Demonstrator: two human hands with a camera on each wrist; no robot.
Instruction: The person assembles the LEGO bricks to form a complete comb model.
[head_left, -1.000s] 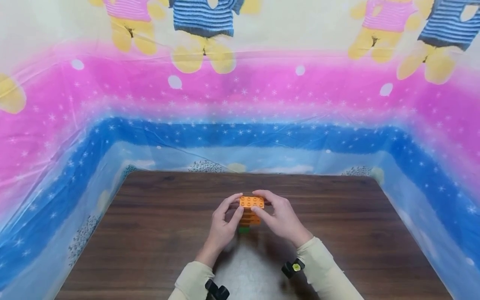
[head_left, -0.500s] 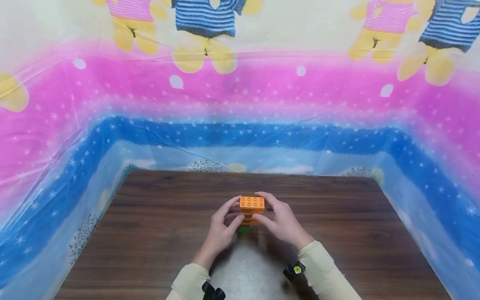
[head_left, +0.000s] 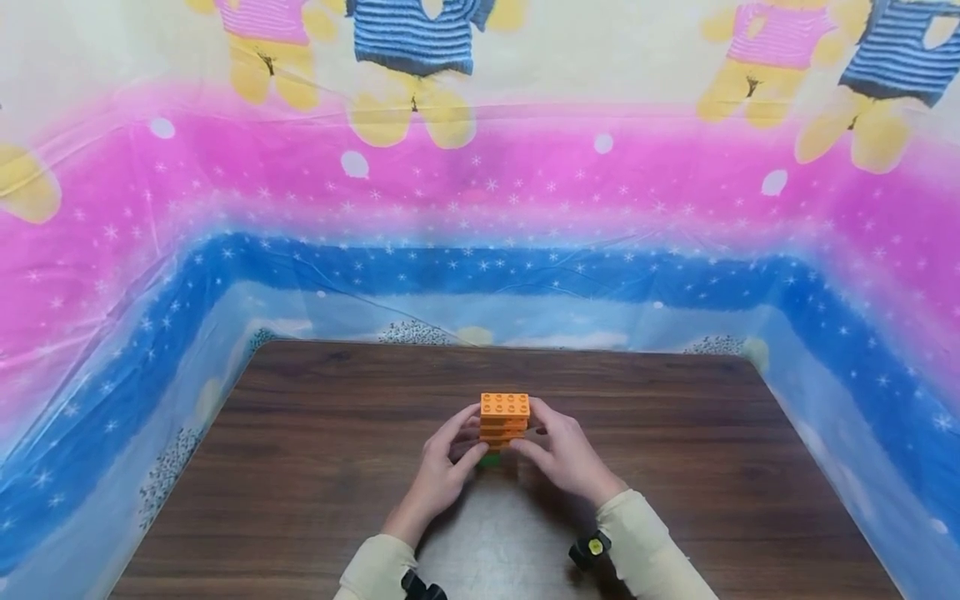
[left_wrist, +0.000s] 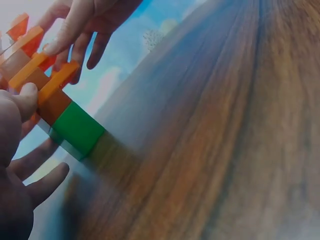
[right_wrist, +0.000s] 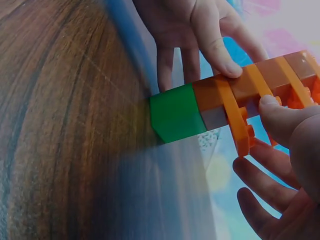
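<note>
A tower of toy building blocks stands upright in front of me, its studded orange top brick facing up. Beneath it, orange plates alternate with brown blocks down to a green block at the tabletop. From the left, my left hand holds the tower, its thumb on a lower layer in front. My right hand holds it from the opposite side, thumb on an orange plate higher up in the right wrist view. Fingers of both hands reach behind the tower and are partly hidden.
The dark wood table extends around the tower on all sides. A printed cloth in blue and pink hangs behind the table and along its sides. Each wrist carries a small black camera.
Both hands have slid down the tower, their thumbs leaving the top brick for the lower layers. More of the top brick and the orange layers now shows. The tower stays in place.
</note>
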